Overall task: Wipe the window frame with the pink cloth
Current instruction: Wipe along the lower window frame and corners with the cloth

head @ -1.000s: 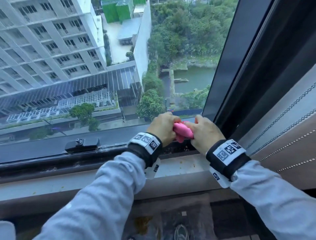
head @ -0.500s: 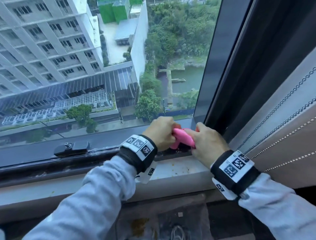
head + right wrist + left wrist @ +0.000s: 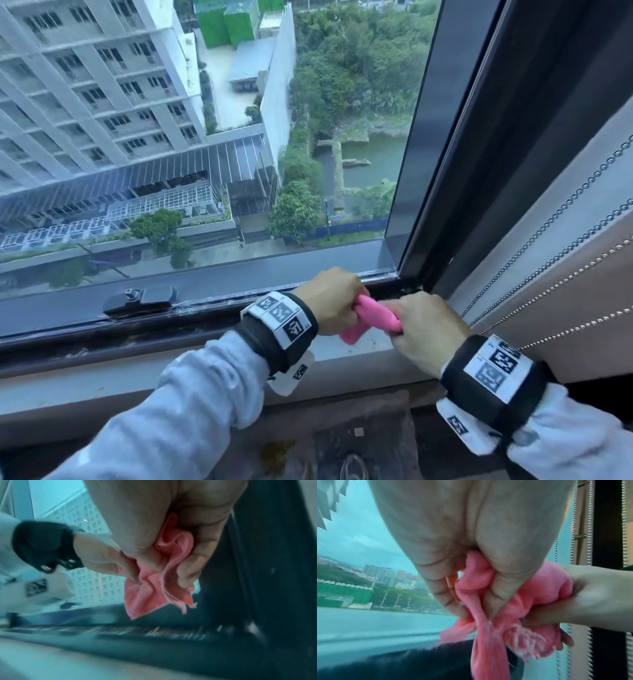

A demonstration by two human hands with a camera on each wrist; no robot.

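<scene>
A bunched pink cloth (image 3: 368,317) is stretched between both hands just above the sill, near the bottom right corner of the dark window frame (image 3: 407,286). My left hand (image 3: 330,301) grips its left end, fingers curled round the folds of the pink cloth (image 3: 476,588). My right hand (image 3: 424,325) grips the other end of the pink cloth (image 3: 154,588), with loose corners hanging below the fingers. The left hand (image 3: 102,555) shows beside it in the right wrist view. The right hand (image 3: 590,596) enters the left wrist view from the right.
A black window latch (image 3: 144,298) sits on the lower frame rail to the left. The pale sill (image 3: 356,346) below the hands carries yellowish specks. Bead chains (image 3: 555,219) and a roller blind hang at the right. The upright frame post (image 3: 479,144) rises right of the glass.
Both hands have drawn back from the frame corner toward the sill with the cloth, and more of the cloth now shows stretched between them. The corner of the frame is now uncovered.
</scene>
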